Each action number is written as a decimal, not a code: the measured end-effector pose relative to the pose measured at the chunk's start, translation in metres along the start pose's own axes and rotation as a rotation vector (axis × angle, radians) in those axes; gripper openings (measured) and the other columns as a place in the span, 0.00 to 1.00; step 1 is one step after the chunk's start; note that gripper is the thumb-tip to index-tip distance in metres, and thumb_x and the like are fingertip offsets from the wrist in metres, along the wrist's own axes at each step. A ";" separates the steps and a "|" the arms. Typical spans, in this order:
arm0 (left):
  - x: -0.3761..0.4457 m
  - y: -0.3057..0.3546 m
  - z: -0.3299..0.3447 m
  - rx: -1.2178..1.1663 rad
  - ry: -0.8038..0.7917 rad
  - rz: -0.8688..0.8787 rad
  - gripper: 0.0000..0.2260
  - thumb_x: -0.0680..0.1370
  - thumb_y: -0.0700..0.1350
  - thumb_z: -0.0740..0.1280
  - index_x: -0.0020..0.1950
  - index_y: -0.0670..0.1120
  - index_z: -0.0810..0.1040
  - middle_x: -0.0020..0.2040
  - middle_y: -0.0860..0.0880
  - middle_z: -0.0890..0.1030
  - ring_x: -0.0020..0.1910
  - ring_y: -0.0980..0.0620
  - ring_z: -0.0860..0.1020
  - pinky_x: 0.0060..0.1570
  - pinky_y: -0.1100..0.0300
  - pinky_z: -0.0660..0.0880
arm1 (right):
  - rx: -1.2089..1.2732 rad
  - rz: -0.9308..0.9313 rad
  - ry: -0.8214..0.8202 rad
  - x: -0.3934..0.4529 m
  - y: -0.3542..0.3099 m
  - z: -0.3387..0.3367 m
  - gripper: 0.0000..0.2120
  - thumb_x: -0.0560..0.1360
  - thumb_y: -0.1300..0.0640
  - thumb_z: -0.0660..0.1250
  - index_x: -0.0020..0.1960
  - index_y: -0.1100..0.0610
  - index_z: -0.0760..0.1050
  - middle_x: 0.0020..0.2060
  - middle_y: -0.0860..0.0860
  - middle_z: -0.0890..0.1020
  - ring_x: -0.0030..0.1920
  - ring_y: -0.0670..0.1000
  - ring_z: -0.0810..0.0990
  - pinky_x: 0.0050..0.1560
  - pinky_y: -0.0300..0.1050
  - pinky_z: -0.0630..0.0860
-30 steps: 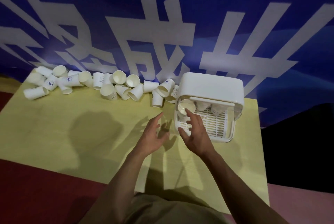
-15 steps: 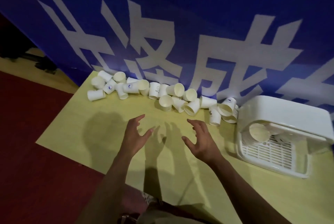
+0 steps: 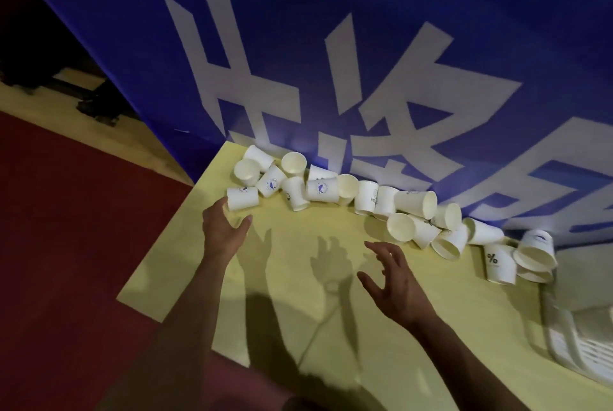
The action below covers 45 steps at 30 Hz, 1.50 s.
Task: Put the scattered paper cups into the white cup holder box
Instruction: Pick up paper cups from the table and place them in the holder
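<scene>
Several white paper cups (image 3: 365, 196) lie scattered in a row along the back of the yellow table (image 3: 298, 327), against the blue banner. The leftmost cup (image 3: 242, 198) lies on its side. My left hand (image 3: 223, 231) hovers just below it with fingers spread, holding nothing; its fingertips are close to that cup. My right hand (image 3: 393, 281) is over the middle of the table, fingers loosely spread and empty, a short way in front of the cups. Only a corner of the white cup holder box (image 3: 577, 341) shows at the right edge.
A blue banner (image 3: 331, 62) with large white characters stands right behind the cups. The table's left edge drops to a red floor (image 3: 66, 244). Dark objects sit on the floor at the far left.
The view has swung left, so the box has slid almost out of frame. Both hands left the box and moved left; my left hand now reaches up to the leftmost cup.
</scene>
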<state>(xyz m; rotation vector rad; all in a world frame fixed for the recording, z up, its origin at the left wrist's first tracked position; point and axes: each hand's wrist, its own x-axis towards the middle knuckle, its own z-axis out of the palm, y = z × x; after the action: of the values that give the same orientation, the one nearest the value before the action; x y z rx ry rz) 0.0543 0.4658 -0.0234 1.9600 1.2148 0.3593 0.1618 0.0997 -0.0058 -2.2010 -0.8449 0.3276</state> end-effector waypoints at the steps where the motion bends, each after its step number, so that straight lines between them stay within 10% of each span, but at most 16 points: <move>1: 0.010 -0.003 0.001 -0.002 -0.014 -0.020 0.34 0.72 0.48 0.79 0.74 0.45 0.69 0.68 0.41 0.70 0.69 0.42 0.70 0.69 0.50 0.68 | -0.009 0.002 0.005 0.007 -0.001 0.003 0.29 0.77 0.48 0.73 0.75 0.52 0.69 0.65 0.50 0.72 0.57 0.49 0.77 0.56 0.54 0.81; 13: 0.079 -0.038 0.027 0.020 -0.068 -0.154 0.33 0.74 0.51 0.77 0.73 0.39 0.69 0.70 0.39 0.68 0.69 0.39 0.71 0.67 0.49 0.70 | -0.156 0.013 0.049 0.116 -0.003 0.034 0.27 0.75 0.54 0.77 0.71 0.60 0.73 0.61 0.56 0.76 0.56 0.53 0.78 0.60 0.48 0.77; 20: 0.092 -0.055 0.041 -0.039 -0.066 -0.079 0.12 0.75 0.45 0.77 0.46 0.39 0.78 0.52 0.44 0.77 0.62 0.42 0.72 0.57 0.63 0.67 | -0.272 0.029 0.072 0.157 0.010 0.056 0.28 0.74 0.56 0.78 0.69 0.66 0.72 0.57 0.62 0.78 0.50 0.55 0.79 0.50 0.44 0.76; 27: 0.077 -0.063 0.036 -0.180 -0.092 0.061 0.20 0.75 0.47 0.75 0.33 0.48 0.66 0.34 0.51 0.71 0.40 0.44 0.74 0.42 0.51 0.75 | -0.227 0.194 0.079 0.186 0.019 0.076 0.25 0.77 0.51 0.74 0.65 0.64 0.72 0.56 0.61 0.77 0.50 0.61 0.79 0.50 0.57 0.81; 32: 0.049 -0.051 0.033 -0.310 -0.195 0.023 0.20 0.73 0.53 0.72 0.34 0.40 0.69 0.36 0.41 0.71 0.37 0.51 0.71 0.38 0.58 0.70 | -0.226 0.259 0.132 0.198 0.017 0.090 0.23 0.76 0.48 0.75 0.60 0.64 0.74 0.51 0.61 0.77 0.46 0.62 0.78 0.44 0.57 0.79; 39: 0.021 -0.022 0.029 -0.392 -0.196 -0.046 0.13 0.71 0.49 0.77 0.46 0.47 0.74 0.53 0.54 0.77 0.47 0.70 0.77 0.46 0.72 0.74 | -0.122 0.350 0.132 0.210 -0.001 0.092 0.14 0.79 0.47 0.72 0.51 0.58 0.80 0.56 0.58 0.77 0.54 0.59 0.78 0.55 0.49 0.76; 45: 0.007 -0.001 0.023 -0.427 -0.221 -0.109 0.20 0.75 0.40 0.76 0.62 0.51 0.72 0.64 0.53 0.74 0.54 0.61 0.78 0.47 0.69 0.77 | -0.017 0.160 0.221 0.185 -0.019 0.079 0.10 0.78 0.50 0.73 0.47 0.57 0.79 0.48 0.49 0.75 0.47 0.50 0.77 0.51 0.53 0.80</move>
<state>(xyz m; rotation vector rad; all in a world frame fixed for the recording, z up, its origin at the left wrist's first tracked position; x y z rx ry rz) 0.0708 0.4614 -0.0402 1.5167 1.0021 0.3068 0.2544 0.2756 -0.0419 -2.2752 -0.5550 0.1494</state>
